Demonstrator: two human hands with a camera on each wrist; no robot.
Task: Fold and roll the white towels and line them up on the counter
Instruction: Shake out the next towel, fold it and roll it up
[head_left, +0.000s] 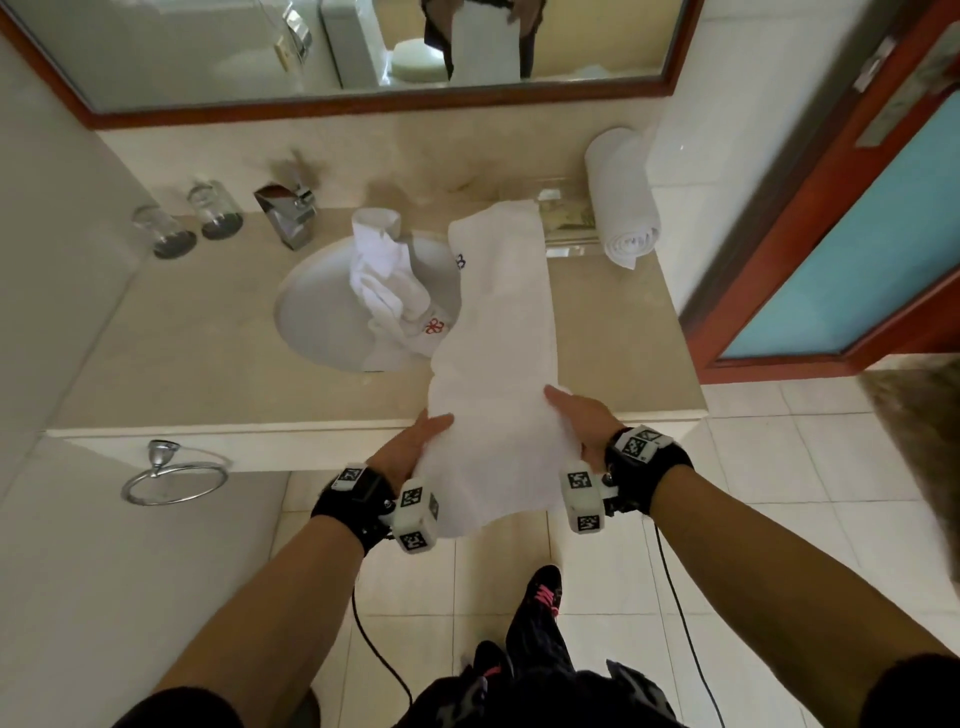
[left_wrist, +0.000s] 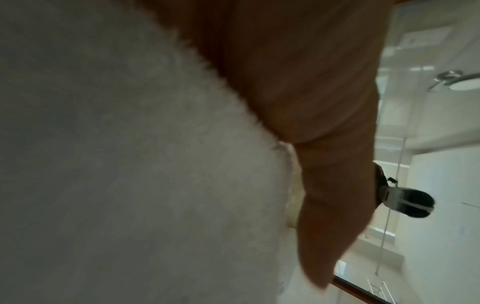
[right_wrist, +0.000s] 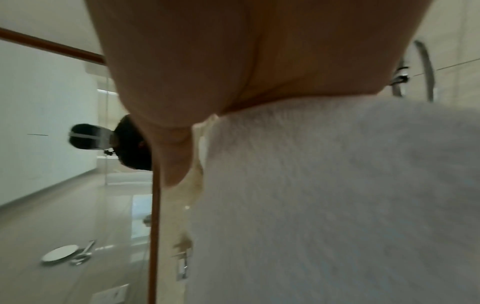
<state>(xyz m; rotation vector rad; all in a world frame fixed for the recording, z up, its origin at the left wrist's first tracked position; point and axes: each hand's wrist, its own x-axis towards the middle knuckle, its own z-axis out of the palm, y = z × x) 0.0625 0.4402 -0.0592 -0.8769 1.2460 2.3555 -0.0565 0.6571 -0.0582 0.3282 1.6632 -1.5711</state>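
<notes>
A long folded white towel (head_left: 501, 312) lies on the beige counter (head_left: 182, 353), from the back wall to the front edge, its near end hanging over the edge. My left hand (head_left: 418, 441) grips the near end from the left, thumb on top. My right hand (head_left: 582, 410) grips it from the right, thumb on top. Both wrist views are filled by towel (left_wrist: 130, 164) (right_wrist: 337, 195) and palm. A crumpled white towel (head_left: 389, 280) with a red logo lies in the sink (head_left: 311, 312). A rolled white towel (head_left: 623, 202) lies at the counter's back right.
Two upturned glasses (head_left: 187, 221) and a chrome faucet (head_left: 288, 213) stand at the back left. A clear tray (head_left: 569, 223) sits beside the rolled towel. A mirror (head_left: 337, 47) hangs above. A towel ring (head_left: 174, 475) is below the counter. A door (head_left: 841, 234) stands at right.
</notes>
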